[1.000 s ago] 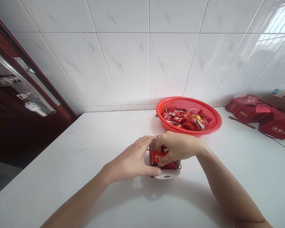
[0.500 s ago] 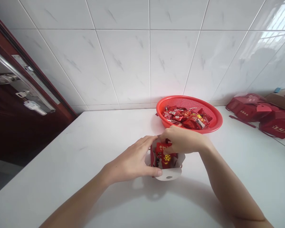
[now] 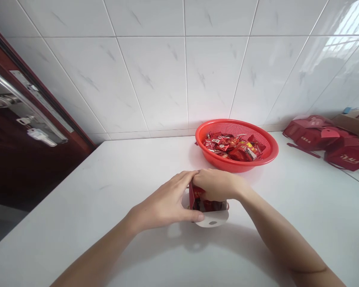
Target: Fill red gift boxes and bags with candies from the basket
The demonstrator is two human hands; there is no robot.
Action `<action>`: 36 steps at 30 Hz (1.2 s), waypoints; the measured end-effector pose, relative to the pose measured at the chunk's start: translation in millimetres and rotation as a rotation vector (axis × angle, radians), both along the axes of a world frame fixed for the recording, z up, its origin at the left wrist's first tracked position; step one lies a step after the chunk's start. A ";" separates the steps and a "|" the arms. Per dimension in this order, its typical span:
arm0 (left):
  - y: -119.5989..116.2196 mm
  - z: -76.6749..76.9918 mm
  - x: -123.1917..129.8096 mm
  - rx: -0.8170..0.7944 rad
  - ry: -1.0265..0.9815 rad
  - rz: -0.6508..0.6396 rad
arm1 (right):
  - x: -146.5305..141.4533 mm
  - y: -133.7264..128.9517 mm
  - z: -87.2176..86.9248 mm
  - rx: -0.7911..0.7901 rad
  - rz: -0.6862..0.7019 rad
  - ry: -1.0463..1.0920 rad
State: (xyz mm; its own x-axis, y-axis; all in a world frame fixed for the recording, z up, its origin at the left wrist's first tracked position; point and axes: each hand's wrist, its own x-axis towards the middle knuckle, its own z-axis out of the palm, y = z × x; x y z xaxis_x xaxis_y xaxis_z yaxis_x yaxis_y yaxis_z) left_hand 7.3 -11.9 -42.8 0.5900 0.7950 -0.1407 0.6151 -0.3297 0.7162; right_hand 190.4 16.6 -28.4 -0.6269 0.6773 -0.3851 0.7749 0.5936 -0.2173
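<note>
A small red box with white inner flaps [image 3: 214, 219] stands open on the white table, with red packets [image 3: 211, 205] inside. My left hand [image 3: 172, 199] grips the box's left side, its thumb on the near flap and its fingers at the far edge. My right hand [image 3: 217, 184] reaches down into the box from the right; its fingertips are hidden inside, among the packets. Just behind the hands sits a red plastic basket [image 3: 237, 164] holding several red wrapped packets [image 3: 227, 147].
Red folded boxes [image 3: 314, 133] and a brown carton [image 3: 351, 124] lie at the right by the tiled wall. A thin red strip [image 3: 303, 150] is on the table [image 3: 122, 167] near them. At the left is a dark red door with a handle and keys [image 3: 40, 136].
My right hand has moved left and deeper into the box, and the yellow-lettered packet is now mostly covered or out of sight. My left hand keeps its hold.
</note>
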 end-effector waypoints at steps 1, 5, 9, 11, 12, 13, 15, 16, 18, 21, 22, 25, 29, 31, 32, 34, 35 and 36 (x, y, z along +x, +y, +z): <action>-0.1 0.2 -0.1 -0.009 -0.004 0.001 | 0.8 1.3 1.9 -0.037 0.001 0.023; 0.4 -0.8 -1.4 -0.015 -0.034 0.000 | 8.7 4.4 9.9 -0.097 -0.053 0.038; 1.0 -4.3 -2.0 -0.003 -0.039 -0.015 | 11.6 0.5 8.0 -0.024 -0.077 -0.049; 1.1 -5.7 -1.7 0.000 -0.035 -0.016 | 7.6 -2.6 2.8 0.006 -0.105 -0.063; 1.1 -6.1 -1.4 0.002 -0.034 -0.016 | 4.7 -3.7 -0.2 0.011 -0.110 -0.060; 1.1 -6.3 -1.2 0.004 -0.035 -0.017 | 1.6 -4.4 -2.9 0.006 -0.105 -0.054; 0.9 -6.2 -0.9 0.000 -0.041 -0.026 | -3.1 -3.8 -6.3 -0.022 -0.067 -0.045; 0.8 -6.0 -0.8 -0.006 -0.046 -0.031 | -3.9 -2.8 -6.6 -0.041 -0.046 -0.044; 0.5 -5.3 -0.5 -0.023 -0.055 -0.034 | -1.4 -0.1 -3.9 -0.079 -0.020 -0.031; -0.1 -4.2 0.0 -0.036 -0.046 -0.021 | 10.3 2.5 7.3 -0.110 -0.031 -0.001; -0.3 -3.9 0.1 -0.037 -0.039 -0.019 | 14.8 2.6 11.9 -0.109 -0.038 -0.004; -0.9 -3.3 0.2 -0.026 -0.037 -0.026 | 24.1 1.4 22.9 -0.088 -0.051 -0.024; -1.5 -3.3 -0.3 -0.023 -0.041 -0.036 | 24.0 0.4 26.2 -0.139 -0.011 0.000; -1.5 -3.4 -0.2 -0.027 -0.037 -0.032 | 21.8 0.8 24.6 -0.162 0.010 0.006; -1.5 -3.5 -0.1 -0.028 -0.039 -0.031 | 20.9 1.2 23.6 -0.165 0.008 0.003; -1.4 -3.7 0.2 -0.033 -0.050 -0.039 | 20.3 2.1 21.9 -0.153 -0.020 -0.012; -1.3 -3.9 0.4 -0.035 -0.056 -0.043 | 20.4 2.4 21.3 -0.143 -0.036 -0.020; -1.3 -4.1 0.5 -0.036 -0.059 -0.045 | 20.8 2.7 20.9 -0.134 -0.044 -0.024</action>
